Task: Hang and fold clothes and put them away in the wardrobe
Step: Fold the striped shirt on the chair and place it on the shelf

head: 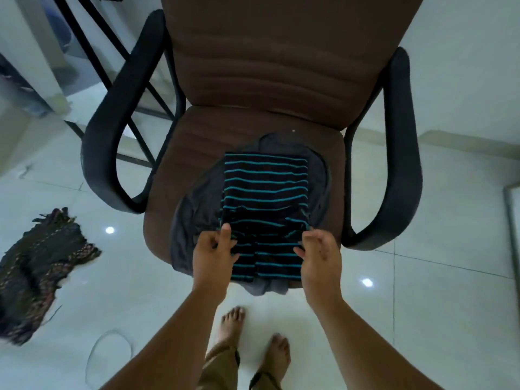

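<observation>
A black garment with teal stripes (266, 192) lies folded into a narrow rectangle on the seat of a brown office chair (191, 153). Under it lies a grey garment (194, 218) that hangs over the seat's front edge. My left hand (212, 256) pinches the striped garment's left edge near its lower end. At the right edge, my right hand (319, 256) holds the fabric with curled fingers. Both hands sit at the seat's front.
The chair has black armrests (112, 142) on both sides. A dark patterned cloth (36, 271) lies on the white tiled floor at the left. A black metal frame (92, 46) stands behind the chair at the left. My bare feet (253, 344) stand below the seat.
</observation>
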